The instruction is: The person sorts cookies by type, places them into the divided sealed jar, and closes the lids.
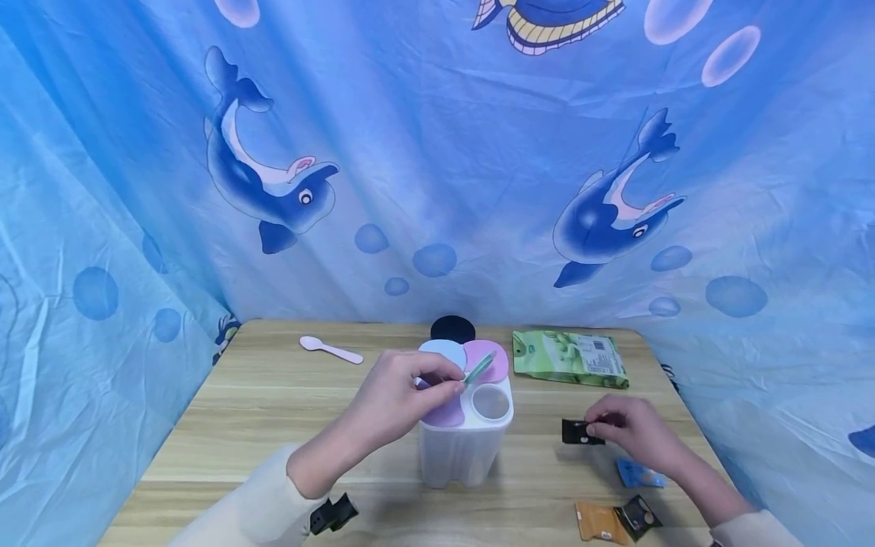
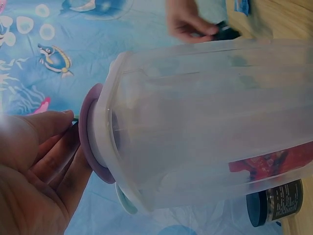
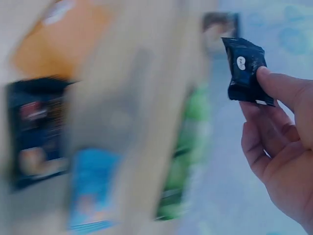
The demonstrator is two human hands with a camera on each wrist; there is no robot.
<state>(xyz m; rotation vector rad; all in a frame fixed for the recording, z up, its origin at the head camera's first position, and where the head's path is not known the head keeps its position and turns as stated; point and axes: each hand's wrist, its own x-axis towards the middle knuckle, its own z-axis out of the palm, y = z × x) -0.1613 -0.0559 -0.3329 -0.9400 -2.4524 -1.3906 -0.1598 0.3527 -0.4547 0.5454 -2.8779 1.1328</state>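
A clear plastic canister (image 1: 459, 456) with a white top stands in the middle of the table. Blue (image 1: 443, 351), pink (image 1: 488, 358) and purple (image 1: 446, 414) lids cover parts of its top, while the front-right round opening (image 1: 491, 403) is uncovered. My left hand (image 1: 393, 395) pinches a green lid (image 1: 481, 368), tilted nearly edge-on above the canister. To the right, my right hand (image 1: 636, 429) holds a small black wrapped packet (image 3: 246, 71) between thumb and fingers, raised over the table. Inside the canister, something red (image 2: 274, 164) shows through the wall.
Behind the canister stands a black-lidded jar (image 2: 276, 203). A green bag (image 1: 570, 358) lies back right, a pale pink spoon (image 1: 331, 349) back left. Near my right arm lie blue (image 1: 640, 472), orange (image 1: 600, 523) and black (image 1: 638, 516) packets. Another black item (image 1: 333, 513) sits by my left sleeve.
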